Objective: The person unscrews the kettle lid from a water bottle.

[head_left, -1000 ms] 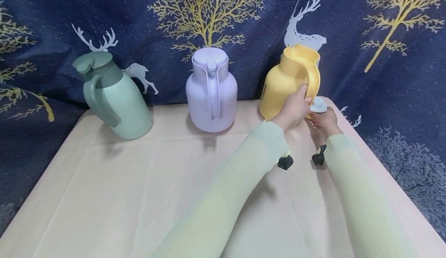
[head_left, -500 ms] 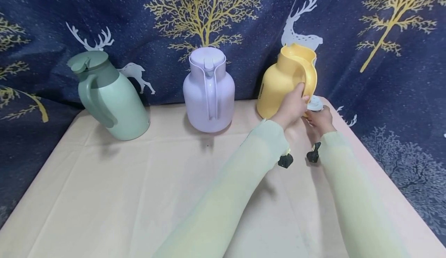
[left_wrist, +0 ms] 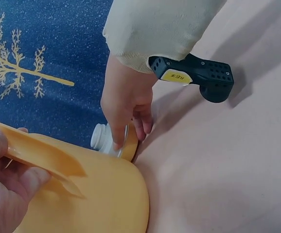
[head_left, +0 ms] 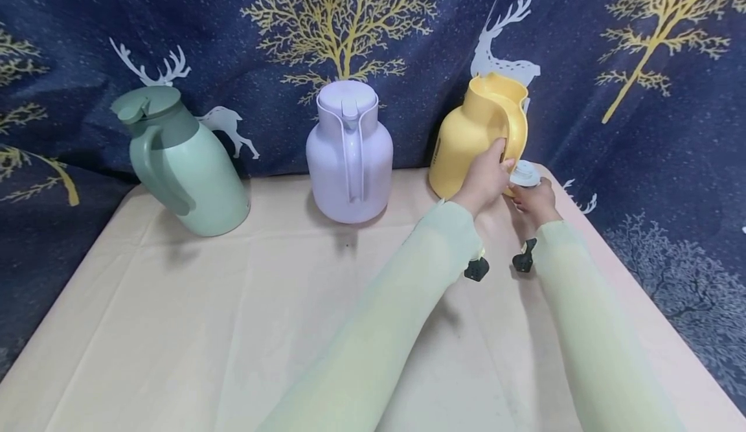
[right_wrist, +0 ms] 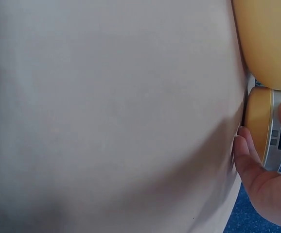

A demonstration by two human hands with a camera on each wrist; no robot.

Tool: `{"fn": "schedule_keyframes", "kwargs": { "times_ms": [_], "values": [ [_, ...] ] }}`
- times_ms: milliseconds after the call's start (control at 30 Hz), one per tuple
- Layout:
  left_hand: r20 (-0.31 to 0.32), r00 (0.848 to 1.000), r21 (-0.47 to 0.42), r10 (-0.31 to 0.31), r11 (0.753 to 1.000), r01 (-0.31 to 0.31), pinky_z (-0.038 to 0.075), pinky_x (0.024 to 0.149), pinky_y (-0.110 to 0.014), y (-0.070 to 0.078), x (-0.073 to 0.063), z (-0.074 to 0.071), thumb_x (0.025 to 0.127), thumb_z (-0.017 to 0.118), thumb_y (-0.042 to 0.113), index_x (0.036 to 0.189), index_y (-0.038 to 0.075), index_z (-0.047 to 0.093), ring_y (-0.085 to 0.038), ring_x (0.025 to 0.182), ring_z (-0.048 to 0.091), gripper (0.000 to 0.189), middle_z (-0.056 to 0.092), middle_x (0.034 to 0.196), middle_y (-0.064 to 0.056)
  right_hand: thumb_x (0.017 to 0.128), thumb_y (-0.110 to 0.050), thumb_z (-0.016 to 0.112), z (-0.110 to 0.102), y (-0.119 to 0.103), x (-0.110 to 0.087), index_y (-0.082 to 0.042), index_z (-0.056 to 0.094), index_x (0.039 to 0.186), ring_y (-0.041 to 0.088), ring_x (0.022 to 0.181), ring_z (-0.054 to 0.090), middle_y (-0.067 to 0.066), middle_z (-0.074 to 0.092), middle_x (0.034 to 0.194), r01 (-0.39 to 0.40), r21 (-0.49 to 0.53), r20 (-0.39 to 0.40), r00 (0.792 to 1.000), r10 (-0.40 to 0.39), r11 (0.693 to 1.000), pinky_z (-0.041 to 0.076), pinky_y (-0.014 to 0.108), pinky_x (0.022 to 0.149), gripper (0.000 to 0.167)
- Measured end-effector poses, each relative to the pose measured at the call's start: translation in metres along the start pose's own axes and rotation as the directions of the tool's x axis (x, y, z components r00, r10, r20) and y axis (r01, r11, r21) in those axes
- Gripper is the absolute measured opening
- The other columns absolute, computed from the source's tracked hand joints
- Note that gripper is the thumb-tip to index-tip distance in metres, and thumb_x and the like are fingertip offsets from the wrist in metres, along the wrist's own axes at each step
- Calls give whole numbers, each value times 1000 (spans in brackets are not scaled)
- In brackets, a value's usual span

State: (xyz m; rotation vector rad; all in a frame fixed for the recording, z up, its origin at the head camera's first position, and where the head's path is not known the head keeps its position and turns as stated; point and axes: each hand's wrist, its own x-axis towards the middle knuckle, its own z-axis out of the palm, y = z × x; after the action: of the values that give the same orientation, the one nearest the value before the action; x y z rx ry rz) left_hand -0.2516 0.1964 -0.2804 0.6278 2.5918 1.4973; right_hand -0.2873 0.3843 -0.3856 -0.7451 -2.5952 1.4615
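Fingers of the left hand (head_left: 484, 176) are curled round the arched plastic handle (head_left: 516, 135) of a rounded matte yellow jug (head_left: 457, 150), which stands with its mouth uncovered at the upper right of the head view. Just beside it, further right in that view, the right hand (head_left: 537, 200) pinches a round lid (head_left: 526, 174) with a white plastic underside, a silver band and a yellow top. The white side faces up, and the thumb lies on the band; whether the lid touches the tablecloth is hard to tell.

A smooth lavender jug (head_left: 350, 153) with its lid on stands at the upper middle of the head view, and a pale green jug (head_left: 195, 176) with a darker green neck and lid stands at the upper left. All three jugs are on a plain beige tablecloth (head_left: 291, 322) before a navy fabric backdrop (head_left: 414, 63) printed with yellow trees and white deer.
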Motion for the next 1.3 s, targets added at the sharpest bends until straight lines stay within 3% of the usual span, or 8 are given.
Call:
{"fn": "schedule_keyframes", "kwargs": {
  "times_ms": [367, 500, 667, 767, 833, 933, 1133, 1300],
  "values": [
    [-7, 999, 46, 51, 998, -50, 46, 107, -18, -7, 0, 0, 108, 51, 21, 147, 14, 52, -13, 129, 61, 39, 66, 140, -3, 100, -33, 61, 1, 3, 0, 7, 24, 152, -9, 55, 57, 15, 55, 125, 15, 11, 14, 1000, -15, 1000, 54, 11, 62, 76],
    [-14, 994, 116, 113, 987, -110, 47, 83, -15, -15, -2, -4, 109, 51, 26, 116, 6, 67, -14, 96, 64, 27, 71, 104, -5, 100, -34, 59, 5, 2, 0, 4, 14, 157, -10, 56, 54, 19, 48, 142, -17, 12, 15, 1000, 17, 1000, 52, 10, 63, 82],
    [-24, 987, 157, 162, 975, -156, 36, 65, -17, -22, -7, -8, 108, 52, 29, 82, 7, 59, -14, 72, 47, 35, 48, 72, -1, 101, -34, 56, 4, 1, -1, 6, 0, 159, -12, 55, 52, 29, 38, 156, -20, 3, 44, 999, 19, 1000, 51, 7, 64, 90],
    [-6, 989, 134, 145, 981, -143, 41, 73, -13, -22, -10, -9, 107, 52, 28, 94, 5, 69, -12, 81, 57, 31, 64, 82, -3, 101, -33, 55, 1, 2, -4, 8, -6, 159, -12, 58, 50, 28, 44, 147, -18, -27, 63, 998, 20, 999, 51, 7, 64, 94],
    [11, 994, 118, 113, 987, -113, 45, 85, -9, -21, -12, -8, 107, 52, 27, 118, 6, 73, -10, 100, 67, 31, 76, 107, -3, 101, -32, 55, -2, 2, -7, 10, -2, 158, -11, 60, 50, 23, 50, 136, -24, -43, 74, 997, 27, 999, 52, 9, 64, 91],
    [16, 998, 95, 63, 993, -64, 45, 103, -10, -19, -15, -8, 107, 53, 25, 142, 12, 61, -9, 129, 63, 39, 67, 140, 1, 101, -31, 55, -4, 1, -13, 9, 14, 157, -8, 66, 52, 12, 51, 124, -37, -51, 103, 994, 42, 998, 53, 11, 66, 80],
    [60, 997, 19, 50, 999, -51, 46, 105, -13, -29, -30, -17, 106, 54, 22, 141, 12, 62, -14, 133, 61, 37, 65, 143, -1, 105, -40, 49, -9, 2, -28, -1, -2, 163, -1, 89, 54, 22, 39, 156, -116, 40, 199, 974, 106, 992, 53, 13, 78, 86],
    [127, 992, -73, 22, 997, -13, 52, 97, -18, -46, -51, -39, 106, 52, 16, 133, 8, 68, -19, 128, 65, 32, 68, 138, -6, 108, -30, 42, -11, 2, -38, 5, -7, 160, -8, 78, 54, 33, 30, 161, -34, 58, 233, 972, 19, 998, 54, 11, 75, 80]
  ]
}}
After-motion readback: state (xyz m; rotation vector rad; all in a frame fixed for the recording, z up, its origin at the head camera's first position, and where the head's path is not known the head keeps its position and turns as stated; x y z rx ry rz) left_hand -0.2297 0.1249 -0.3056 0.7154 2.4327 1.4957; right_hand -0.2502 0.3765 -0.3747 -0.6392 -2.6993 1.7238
